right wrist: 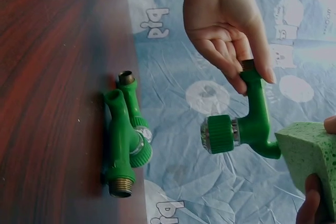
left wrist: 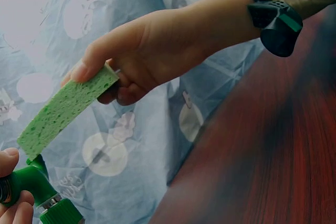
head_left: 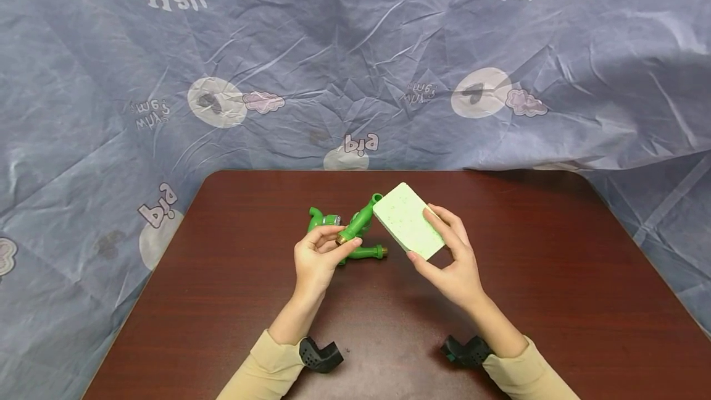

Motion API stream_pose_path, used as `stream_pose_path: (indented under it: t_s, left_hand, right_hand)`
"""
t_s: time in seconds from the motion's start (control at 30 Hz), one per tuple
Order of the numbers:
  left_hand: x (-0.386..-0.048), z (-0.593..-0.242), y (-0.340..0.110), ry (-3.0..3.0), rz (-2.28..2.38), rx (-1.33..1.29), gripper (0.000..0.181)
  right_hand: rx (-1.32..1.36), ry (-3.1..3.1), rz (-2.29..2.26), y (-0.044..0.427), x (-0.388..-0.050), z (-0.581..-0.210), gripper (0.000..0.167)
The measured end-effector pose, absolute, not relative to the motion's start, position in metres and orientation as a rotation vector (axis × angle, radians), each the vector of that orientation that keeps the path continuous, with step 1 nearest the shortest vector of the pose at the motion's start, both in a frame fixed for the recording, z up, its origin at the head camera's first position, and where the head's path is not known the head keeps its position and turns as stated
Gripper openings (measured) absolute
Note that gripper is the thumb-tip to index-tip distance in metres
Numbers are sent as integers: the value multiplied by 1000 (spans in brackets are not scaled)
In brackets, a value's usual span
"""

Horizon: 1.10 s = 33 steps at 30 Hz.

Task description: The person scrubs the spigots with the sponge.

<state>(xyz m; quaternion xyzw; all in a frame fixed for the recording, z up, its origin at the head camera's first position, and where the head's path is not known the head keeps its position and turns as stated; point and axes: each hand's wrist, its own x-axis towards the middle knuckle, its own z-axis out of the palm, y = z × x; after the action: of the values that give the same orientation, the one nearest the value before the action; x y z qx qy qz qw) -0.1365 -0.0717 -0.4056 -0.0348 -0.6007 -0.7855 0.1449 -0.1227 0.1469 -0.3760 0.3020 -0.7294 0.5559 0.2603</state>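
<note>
My left hand (head_left: pixel 315 264) pinches a green tap (head_left: pixel 358 222) by its brass-threaded inlet end, above the table. In the right wrist view, the tap's ribbed green knob (right wrist: pixel 219 134) faces left, and its spout meets the corner of a pale green sponge (right wrist: pixel 307 148). The right hand (head_left: pixel 458 267) grips that sponge (head_left: pixel 408 222) between thumb and fingers, tilted in the air. Behind and below the left hand, two more green taps (right wrist: pixel 119 142) (right wrist: pixel 131 98) lie side by side on the table; the left hand and the held tap partly cover them in the head view.
The dark red-brown table (head_left: pixel 233 301) has rounded far corners. A blue-grey printed cloth (head_left: pixel 333 66) hangs behind its far edge. A black wrist mount (head_left: pixel 321 355) sits on the left wrist, and another black mount (head_left: pixel 465 350) on the right.
</note>
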Motion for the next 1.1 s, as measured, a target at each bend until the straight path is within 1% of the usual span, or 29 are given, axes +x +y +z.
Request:
stream_pose_path:
  t_s: [0.27, 0.37, 0.53, 0.67, 0.9, 1.1]
  left_hand:
    - [-134, -410, -64, -1813, -2233, -152, 34]
    - [-132, -409, -62, -1827, -2234, -157, 33]
    - [-132, -408, -61, -1837, -2221, -157, 33]
    - [-133, -409, -62, -1833, -2220, -148, 34]
    - [-133, -409, -65, -1767, -2244, -162, 36]
    - [-134, -405, -69, -1716, -2258, -173, 33]
  right_hand:
    - [996, -2010, 1446, 140, -120, -380, 69]
    - [1023, -2017, 1420, 139, -119, -379, 67]
    - [899, -1994, 1289, 141, -121, -375, 65]
    - [782, -1964, 1301, 143, -122, -375, 65]
    - [862, -2000, 1354, 143, -122, -377, 65]
    - [769, -1973, 1393, 144, -123, -377, 63]
